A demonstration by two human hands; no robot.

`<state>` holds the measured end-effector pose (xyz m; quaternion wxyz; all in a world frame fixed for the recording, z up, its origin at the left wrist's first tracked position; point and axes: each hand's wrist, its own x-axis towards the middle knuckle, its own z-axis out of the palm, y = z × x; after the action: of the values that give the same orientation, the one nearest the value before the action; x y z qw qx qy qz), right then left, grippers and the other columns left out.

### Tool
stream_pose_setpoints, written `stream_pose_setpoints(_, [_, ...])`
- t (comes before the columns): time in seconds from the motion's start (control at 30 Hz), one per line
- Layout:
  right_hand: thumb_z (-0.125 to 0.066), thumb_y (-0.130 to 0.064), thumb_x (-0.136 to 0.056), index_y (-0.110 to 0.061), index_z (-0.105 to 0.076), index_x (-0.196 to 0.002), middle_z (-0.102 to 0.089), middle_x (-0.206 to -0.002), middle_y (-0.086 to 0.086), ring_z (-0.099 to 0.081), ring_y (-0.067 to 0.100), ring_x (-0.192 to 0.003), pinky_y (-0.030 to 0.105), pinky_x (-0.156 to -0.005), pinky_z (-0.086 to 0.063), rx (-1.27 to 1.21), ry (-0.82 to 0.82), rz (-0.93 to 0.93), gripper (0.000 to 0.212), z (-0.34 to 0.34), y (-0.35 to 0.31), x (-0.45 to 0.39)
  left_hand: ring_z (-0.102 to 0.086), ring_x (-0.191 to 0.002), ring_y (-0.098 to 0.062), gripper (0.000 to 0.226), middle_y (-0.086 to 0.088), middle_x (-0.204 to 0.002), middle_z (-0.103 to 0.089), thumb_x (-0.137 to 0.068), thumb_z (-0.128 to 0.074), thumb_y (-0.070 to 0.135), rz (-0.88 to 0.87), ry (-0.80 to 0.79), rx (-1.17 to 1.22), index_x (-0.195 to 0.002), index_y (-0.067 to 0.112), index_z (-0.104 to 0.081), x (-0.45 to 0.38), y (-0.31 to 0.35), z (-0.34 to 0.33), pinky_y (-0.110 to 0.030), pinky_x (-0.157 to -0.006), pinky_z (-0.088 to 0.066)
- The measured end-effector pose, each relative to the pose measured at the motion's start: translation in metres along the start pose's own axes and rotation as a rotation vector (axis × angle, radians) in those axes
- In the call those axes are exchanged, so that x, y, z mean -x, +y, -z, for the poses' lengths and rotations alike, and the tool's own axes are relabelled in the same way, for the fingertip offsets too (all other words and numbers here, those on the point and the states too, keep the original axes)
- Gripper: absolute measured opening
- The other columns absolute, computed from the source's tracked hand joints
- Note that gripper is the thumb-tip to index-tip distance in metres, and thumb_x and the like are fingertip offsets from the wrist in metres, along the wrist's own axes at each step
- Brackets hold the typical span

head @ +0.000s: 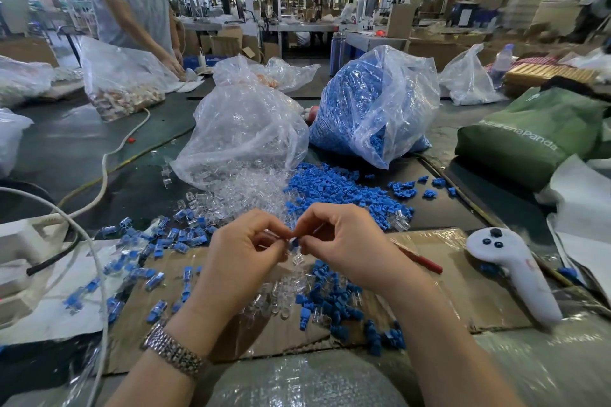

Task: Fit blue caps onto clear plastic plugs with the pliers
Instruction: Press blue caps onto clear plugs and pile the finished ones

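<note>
My left hand [246, 249] and my right hand [344, 241] meet above a sheet of cardboard [446, 291]. The left fingers pinch a clear plastic plug [274, 238]. The right fingers pinch a small blue cap [295, 242] and hold it against the plug. Loose blue caps [337, 188] and clear plugs [251, 192] lie heaped behind my hands. Capped plugs [155, 248] lie scattered to the left. A red-handled tool [421, 259], partly hidden by my right hand, lies on the cardboard.
A bag of clear plugs [244, 129] and a bag of blue caps [373, 102] stand behind the piles. A white controller [515, 271] lies at right, a green bag [529, 132] beyond it. White cables [99, 195] cross the left side. Another person [132, 0] stands far left.
</note>
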<state>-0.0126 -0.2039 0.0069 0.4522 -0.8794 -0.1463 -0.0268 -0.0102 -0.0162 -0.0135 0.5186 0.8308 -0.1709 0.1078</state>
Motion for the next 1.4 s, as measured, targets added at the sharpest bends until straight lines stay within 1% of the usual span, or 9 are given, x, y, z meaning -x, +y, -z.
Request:
stream_pose_setpoints(0.13, [-0.073,-0.008,-0.091,-0.025,-0.072,-0.089,-0.074,-0.082,-0.009,-0.071,0.007,-0.077,0.027,-0.078,-0.06,-0.063,0.069,0.074,0.018,0.002,-0.002,0.002,-0.076,-0.092,-0.022,0.029,-0.006,-0.098,-0.078,-0.076,-0.079,0.009,0.234,-0.109,0.468,-0.104,0.017,-0.075,-0.003,0.003,0.008,-0.027,-0.079,-0.062])
stream_pose_setpoints(0.23, [-0.074,-0.008,-0.091,-0.025,-0.072,-0.091,-0.074,-0.085,-0.007,-0.071,0.01,-0.08,0.031,-0.08,-0.061,-0.094,0.098,0.128,0.017,0.004,-0.004,0.004,-0.075,-0.096,-0.024,0.033,-0.007,-0.101,-0.076,-0.072,-0.079,0.007,0.319,-0.136,0.642,-0.103,0.018,-0.076,-0.005,0.002,0.012,-0.027,-0.071,-0.062])
stream_pose_setpoints(0.33, [-0.075,-0.006,-0.091,-0.021,-0.072,-0.093,-0.074,-0.087,-0.006,-0.072,0.012,-0.085,0.033,-0.084,-0.06,-0.123,0.098,0.163,0.015,0.005,-0.005,0.005,-0.075,-0.1,-0.031,0.029,-0.019,-0.109,-0.075,-0.077,-0.077,0.009,0.406,-0.24,0.76,-0.106,0.008,-0.077,-0.006,0.0,0.014,-0.028,-0.079,-0.062])
stream_pose_setpoints(0.43, [-0.074,-0.009,-0.092,-0.022,-0.071,-0.095,-0.073,-0.088,-0.006,-0.071,0.013,-0.088,0.034,-0.086,-0.059,-0.107,0.092,0.184,0.013,0.006,-0.005,0.005,-0.076,-0.092,-0.029,0.034,-0.022,-0.106,-0.076,-0.071,-0.081,0.019,0.422,-0.268,0.741,-0.103,0.009,-0.08,-0.005,-0.002,0.015,-0.03,-0.078,-0.063])
stream_pose_setpoints(0.77, [-0.072,-0.015,-0.094,-0.026,-0.071,-0.097,-0.069,-0.088,-0.014,-0.067,0.007,-0.088,0.022,-0.082,-0.056,-0.004,0.088,0.23,0.012,0.003,-0.004,0.005,-0.075,-0.096,-0.033,0.033,-0.023,-0.102,-0.076,-0.069,-0.086,0.017,0.306,-0.209,0.738,-0.099,0.005,-0.079,-0.005,-0.003,0.016,-0.032,-0.085,-0.06])
stream_pose_setpoints(1.07, [-0.071,-0.011,-0.094,-0.022,-0.069,-0.098,-0.067,-0.091,-0.011,-0.065,0.008,-0.089,0.032,-0.083,-0.056,0.083,0.076,0.261,0.012,0.001,-0.006,0.005,-0.075,-0.097,-0.035,0.031,-0.023,-0.102,-0.076,-0.071,-0.084,0.018,0.294,-0.209,0.701,-0.1,0.008,-0.08,-0.005,-0.003,0.016,-0.032,-0.085,-0.061])
stream_pose_setpoints(1.23, [-0.071,-0.024,-0.094,-0.034,-0.063,-0.106,-0.068,-0.095,-0.014,-0.067,0.003,-0.091,0.025,-0.086,-0.057,-0.036,0.078,0.135,0.019,0.011,-0.003,0.006,-0.075,-0.097,-0.035,0.03,-0.024,-0.104,-0.075,-0.072,-0.082,0.015,0.313,-0.217,0.738,-0.101,0.005,-0.078,-0.006,-0.004,0.018,-0.031,-0.084,-0.06])
stream_pose_setpoints(1.33, [-0.067,-0.037,-0.095,-0.031,-0.056,-0.121,-0.06,-0.114,-0.013,-0.058,0.003,-0.104,0.03,-0.095,-0.052,0.276,0.233,-0.157,0.029,0.025,0.012,0.004,-0.075,-0.094,-0.035,0.031,-0.026,-0.104,-0.074,-0.069,-0.083,0.015,0.335,-0.182,0.79,-0.097,0.004,-0.079,-0.007,-0.004,0.017,-0.031,-0.081,-0.061])
stream_pose_setpoints(1.4, [-0.066,-0.05,-0.093,-0.022,-0.051,-0.132,-0.049,-0.133,0.001,-0.047,0.018,-0.122,0.041,-0.105,-0.046,0.543,0.154,-0.472,0.051,0.031,0.022,0.004,-0.075,-0.093,-0.035,0.03,-0.026,-0.104,-0.074,-0.068,-0.083,0.012,0.346,-0.168,0.826,-0.097,0.003,-0.078,-0.008,-0.005,0.017,-0.031,-0.079,-0.061])
